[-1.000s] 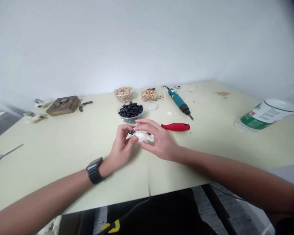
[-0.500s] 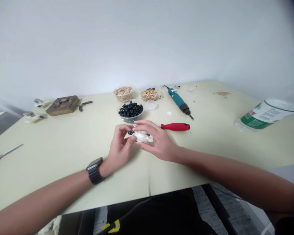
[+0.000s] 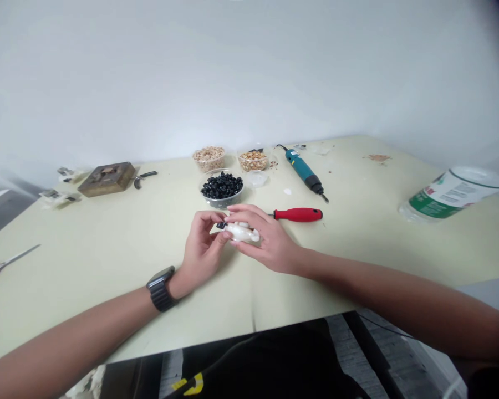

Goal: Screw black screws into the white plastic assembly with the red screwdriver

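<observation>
Between my two hands, above the table, is a small glossy white object with a rounded end (image 3: 242, 232); its kind I cannot make out. A small black piece (image 3: 222, 225) sits at its left end. My left hand (image 3: 203, 244), a watch on its wrist, pinches at that end with thumb and fingers, close to the black piece. From the other side my right hand (image 3: 270, 238) wraps its fingers over and under the white object. Just beyond the hands stands a clear bowl of shiny black pieces (image 3: 222, 187). A red-handled tool (image 3: 298, 215) lies beyond my right hand, its tip partly hidden.
Behind the black pieces are tubs of beige bits (image 3: 209, 158) and orange-brown bits (image 3: 253, 160). A teal power tool (image 3: 303, 169) lies right of them. A large bottle (image 3: 453, 194) is at right, a brown block (image 3: 107, 179) and a red-handled pointed tool (image 3: 8, 264) at left.
Almost nothing differs. Both hands keep the white object in the same place, with only a very slight shift of the left hand.
</observation>
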`<action>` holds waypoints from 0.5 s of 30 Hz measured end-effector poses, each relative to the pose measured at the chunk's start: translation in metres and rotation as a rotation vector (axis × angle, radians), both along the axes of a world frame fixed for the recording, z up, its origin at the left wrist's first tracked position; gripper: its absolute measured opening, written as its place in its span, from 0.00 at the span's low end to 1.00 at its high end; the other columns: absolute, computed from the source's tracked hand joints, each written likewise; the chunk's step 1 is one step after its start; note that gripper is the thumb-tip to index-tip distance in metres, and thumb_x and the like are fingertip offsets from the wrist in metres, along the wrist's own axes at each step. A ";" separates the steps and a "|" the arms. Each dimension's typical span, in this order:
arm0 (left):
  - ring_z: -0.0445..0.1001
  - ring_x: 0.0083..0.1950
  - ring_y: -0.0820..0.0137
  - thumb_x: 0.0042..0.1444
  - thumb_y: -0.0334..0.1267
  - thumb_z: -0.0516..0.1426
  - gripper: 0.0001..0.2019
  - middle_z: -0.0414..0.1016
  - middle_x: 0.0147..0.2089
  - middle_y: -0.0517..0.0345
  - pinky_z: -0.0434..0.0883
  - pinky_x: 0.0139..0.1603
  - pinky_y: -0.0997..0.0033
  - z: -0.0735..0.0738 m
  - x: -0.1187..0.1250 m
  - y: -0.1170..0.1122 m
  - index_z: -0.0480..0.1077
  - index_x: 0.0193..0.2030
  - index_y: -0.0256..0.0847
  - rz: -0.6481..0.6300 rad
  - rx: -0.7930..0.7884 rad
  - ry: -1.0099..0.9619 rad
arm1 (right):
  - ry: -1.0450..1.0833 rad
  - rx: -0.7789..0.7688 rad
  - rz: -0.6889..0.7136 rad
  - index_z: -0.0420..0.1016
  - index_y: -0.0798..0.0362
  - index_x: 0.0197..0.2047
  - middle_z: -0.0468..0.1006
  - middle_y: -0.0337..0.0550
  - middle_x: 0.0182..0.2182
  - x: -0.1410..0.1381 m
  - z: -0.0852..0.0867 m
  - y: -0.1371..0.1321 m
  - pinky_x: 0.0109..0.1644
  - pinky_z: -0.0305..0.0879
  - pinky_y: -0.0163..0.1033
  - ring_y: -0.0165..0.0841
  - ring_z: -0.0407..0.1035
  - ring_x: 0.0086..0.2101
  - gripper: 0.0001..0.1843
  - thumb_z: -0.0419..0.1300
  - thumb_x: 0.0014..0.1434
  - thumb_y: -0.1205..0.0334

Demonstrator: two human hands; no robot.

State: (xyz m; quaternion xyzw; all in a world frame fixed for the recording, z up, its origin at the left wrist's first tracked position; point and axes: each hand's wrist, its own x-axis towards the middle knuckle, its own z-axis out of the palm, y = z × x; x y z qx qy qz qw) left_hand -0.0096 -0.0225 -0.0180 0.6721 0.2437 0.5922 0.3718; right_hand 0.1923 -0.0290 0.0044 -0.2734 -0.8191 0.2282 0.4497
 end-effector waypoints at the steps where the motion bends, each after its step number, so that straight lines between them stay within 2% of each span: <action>1: 0.76 0.50 0.72 0.68 0.38 0.65 0.11 0.72 0.51 0.56 0.75 0.47 0.74 0.000 0.000 0.000 0.67 0.50 0.45 -0.009 -0.002 -0.001 | 0.000 -0.001 0.005 0.72 0.45 0.64 0.71 0.52 0.66 0.000 0.000 0.000 0.73 0.67 0.54 0.41 0.69 0.67 0.21 0.64 0.69 0.63; 15: 0.77 0.51 0.71 0.67 0.37 0.66 0.11 0.75 0.49 0.55 0.75 0.49 0.72 -0.001 -0.001 0.002 0.67 0.48 0.44 0.001 -0.010 0.000 | -0.007 0.003 0.020 0.71 0.46 0.64 0.71 0.53 0.66 0.000 0.000 0.001 0.74 0.66 0.52 0.39 0.68 0.67 0.21 0.64 0.70 0.63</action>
